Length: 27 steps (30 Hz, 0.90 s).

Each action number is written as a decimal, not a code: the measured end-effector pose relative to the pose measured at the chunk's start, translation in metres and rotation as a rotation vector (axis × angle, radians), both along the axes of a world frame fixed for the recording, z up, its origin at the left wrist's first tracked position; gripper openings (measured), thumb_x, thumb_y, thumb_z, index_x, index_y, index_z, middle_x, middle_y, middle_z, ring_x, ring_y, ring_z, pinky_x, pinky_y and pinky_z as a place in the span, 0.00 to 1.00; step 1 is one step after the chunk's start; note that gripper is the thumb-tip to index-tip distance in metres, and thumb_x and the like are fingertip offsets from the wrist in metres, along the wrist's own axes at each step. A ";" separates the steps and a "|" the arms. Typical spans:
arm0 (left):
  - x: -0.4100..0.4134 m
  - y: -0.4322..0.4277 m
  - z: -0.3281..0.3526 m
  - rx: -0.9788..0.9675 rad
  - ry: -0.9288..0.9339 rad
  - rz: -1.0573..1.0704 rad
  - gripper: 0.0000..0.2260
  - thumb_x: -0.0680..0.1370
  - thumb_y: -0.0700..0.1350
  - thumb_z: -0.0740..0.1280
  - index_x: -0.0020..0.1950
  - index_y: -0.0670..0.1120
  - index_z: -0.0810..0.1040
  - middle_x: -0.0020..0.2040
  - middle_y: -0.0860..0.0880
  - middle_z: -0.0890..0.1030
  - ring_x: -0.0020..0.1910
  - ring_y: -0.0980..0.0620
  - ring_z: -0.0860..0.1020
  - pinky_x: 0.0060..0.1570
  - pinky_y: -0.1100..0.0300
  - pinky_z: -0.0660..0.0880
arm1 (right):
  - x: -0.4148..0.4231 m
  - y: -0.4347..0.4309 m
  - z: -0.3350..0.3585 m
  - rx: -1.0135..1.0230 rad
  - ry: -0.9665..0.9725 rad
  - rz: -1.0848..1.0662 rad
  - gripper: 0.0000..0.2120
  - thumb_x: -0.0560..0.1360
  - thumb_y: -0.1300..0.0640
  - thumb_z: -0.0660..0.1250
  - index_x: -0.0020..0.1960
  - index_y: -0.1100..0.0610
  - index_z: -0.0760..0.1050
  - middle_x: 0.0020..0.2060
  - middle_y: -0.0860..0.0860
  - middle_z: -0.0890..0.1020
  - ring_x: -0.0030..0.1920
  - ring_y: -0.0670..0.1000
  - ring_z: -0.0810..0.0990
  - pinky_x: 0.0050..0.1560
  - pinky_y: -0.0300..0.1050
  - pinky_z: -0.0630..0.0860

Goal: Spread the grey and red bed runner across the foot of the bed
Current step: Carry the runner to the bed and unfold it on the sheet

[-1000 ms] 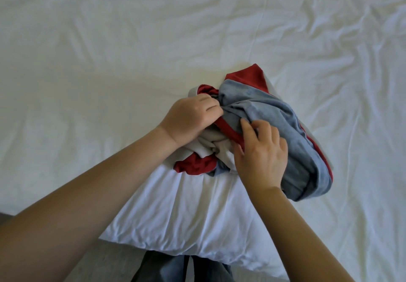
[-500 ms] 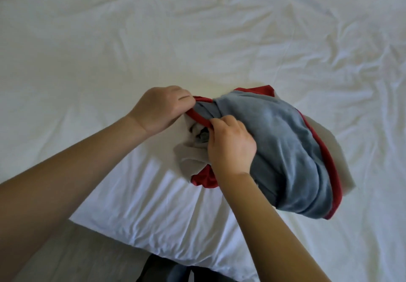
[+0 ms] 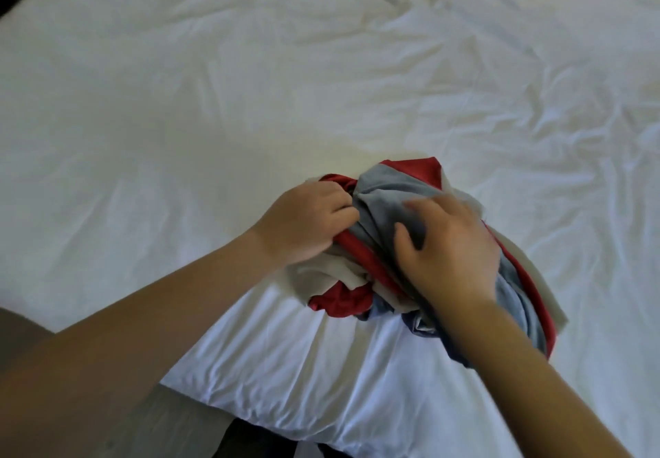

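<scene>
At the near corner of the bed (image 3: 307, 382), head view: the bed runner (image 3: 384, 191) lay bunched in a heap on the white sheet (image 3: 214, 93), not spread out. Grey cloth was on top w/ the red border twisting thru it. A red clump sat at the near-left side, & pale beige backing showed along the left & right edges.

My left hand (image 3: 307, 223) was at the heap's left side. Its fingers were curled tight into a fist round a fold of grey w/ red edging, knuckles up.

My right hand (image 3: 451, 248) was over the heap's middle, palm down. The fingers were stretched out toward the far side, thumb out to the left, nothing pinched. Those fingertips were motion-blurred, so I couldn't tell if they pressed the grey cloth or sat just above it.

Both forearms were bare, coming in from bottom-left & bottom-right, the right one crossing the runner's near end.

The sheet was creased all over, esp. on the right, w/ gathers fanning out below the heap toward the corner. Past the corner, bottom-left, was a strip of grey floor (image 3: 178, 418), & beside it a dark garment (image 3: 246, 439) at the frame's bottom edge.
</scene>
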<state>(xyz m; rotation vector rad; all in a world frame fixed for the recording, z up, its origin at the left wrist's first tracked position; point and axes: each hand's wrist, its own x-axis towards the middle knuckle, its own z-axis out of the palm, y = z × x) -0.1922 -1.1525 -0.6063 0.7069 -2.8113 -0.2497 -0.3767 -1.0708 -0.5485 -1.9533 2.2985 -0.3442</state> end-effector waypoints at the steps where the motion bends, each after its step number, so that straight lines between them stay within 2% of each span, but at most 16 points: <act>1: -0.007 0.007 -0.002 0.008 0.013 -0.016 0.10 0.69 0.37 0.64 0.47 0.40 0.81 0.46 0.42 0.81 0.47 0.42 0.79 0.44 0.49 0.76 | -0.013 -0.001 0.000 0.058 0.029 0.013 0.14 0.71 0.49 0.67 0.54 0.52 0.77 0.50 0.51 0.79 0.50 0.54 0.76 0.36 0.43 0.70; 3: -0.022 0.022 -0.005 -0.001 0.034 -0.021 0.09 0.70 0.38 0.65 0.48 0.40 0.81 0.48 0.41 0.82 0.46 0.42 0.80 0.44 0.49 0.77 | -0.033 -0.003 -0.007 0.241 0.071 0.058 0.20 0.72 0.45 0.67 0.61 0.50 0.73 0.56 0.51 0.76 0.54 0.54 0.75 0.42 0.47 0.73; 4: -0.028 0.028 -0.006 -0.021 0.046 -0.001 0.08 0.72 0.36 0.64 0.47 0.39 0.82 0.47 0.41 0.82 0.45 0.42 0.80 0.42 0.50 0.78 | -0.040 -0.003 -0.012 0.299 0.086 0.084 0.18 0.73 0.46 0.65 0.60 0.50 0.73 0.55 0.51 0.76 0.53 0.54 0.75 0.42 0.47 0.73; 6: -0.038 0.037 -0.008 -0.060 0.074 0.039 0.09 0.75 0.33 0.62 0.43 0.39 0.82 0.45 0.41 0.83 0.43 0.43 0.81 0.38 0.52 0.78 | -0.051 -0.002 -0.023 0.319 0.114 0.120 0.08 0.77 0.50 0.61 0.52 0.51 0.75 0.49 0.50 0.77 0.43 0.53 0.75 0.35 0.44 0.69; 8: -0.046 0.041 -0.007 -0.066 0.090 0.032 0.09 0.75 0.32 0.64 0.40 0.39 0.82 0.41 0.42 0.83 0.41 0.44 0.82 0.35 0.53 0.78 | -0.063 -0.002 -0.030 0.297 0.144 0.114 0.08 0.78 0.55 0.58 0.45 0.53 0.76 0.45 0.50 0.78 0.37 0.53 0.73 0.33 0.44 0.66; 11: -0.056 0.045 0.002 -0.048 0.090 0.023 0.07 0.73 0.31 0.66 0.40 0.39 0.82 0.37 0.43 0.83 0.38 0.45 0.82 0.31 0.54 0.78 | -0.091 -0.003 -0.028 0.216 0.128 0.084 0.09 0.76 0.58 0.60 0.46 0.53 0.79 0.44 0.53 0.80 0.41 0.59 0.77 0.35 0.44 0.64; 14: -0.066 0.047 0.012 -0.047 0.096 0.029 0.07 0.72 0.31 0.66 0.40 0.39 0.83 0.37 0.43 0.83 0.36 0.45 0.82 0.29 0.54 0.77 | -0.127 -0.003 -0.017 0.161 0.107 0.041 0.10 0.73 0.59 0.63 0.49 0.53 0.82 0.46 0.57 0.82 0.46 0.63 0.79 0.39 0.48 0.71; 17: -0.070 0.049 0.012 -0.023 0.068 0.055 0.06 0.71 0.31 0.67 0.41 0.39 0.83 0.37 0.43 0.83 0.36 0.45 0.82 0.29 0.54 0.77 | -0.173 0.003 -0.006 0.139 0.144 -0.039 0.11 0.70 0.62 0.64 0.48 0.53 0.82 0.46 0.60 0.83 0.46 0.65 0.80 0.41 0.50 0.74; 22: -0.073 0.061 -0.002 0.013 0.025 0.117 0.07 0.66 0.30 0.72 0.42 0.38 0.83 0.38 0.42 0.83 0.35 0.44 0.82 0.29 0.53 0.79 | -0.263 0.036 -0.005 0.242 0.189 -0.278 0.11 0.70 0.63 0.64 0.47 0.55 0.83 0.44 0.63 0.83 0.44 0.67 0.80 0.40 0.50 0.73; 27: -0.098 0.063 -0.005 0.070 -0.029 0.129 0.06 0.67 0.31 0.71 0.42 0.39 0.83 0.39 0.43 0.83 0.36 0.43 0.81 0.30 0.52 0.78 | -0.291 0.069 -0.027 0.342 0.214 -0.273 0.10 0.74 0.60 0.63 0.49 0.53 0.82 0.45 0.62 0.83 0.44 0.66 0.80 0.40 0.50 0.73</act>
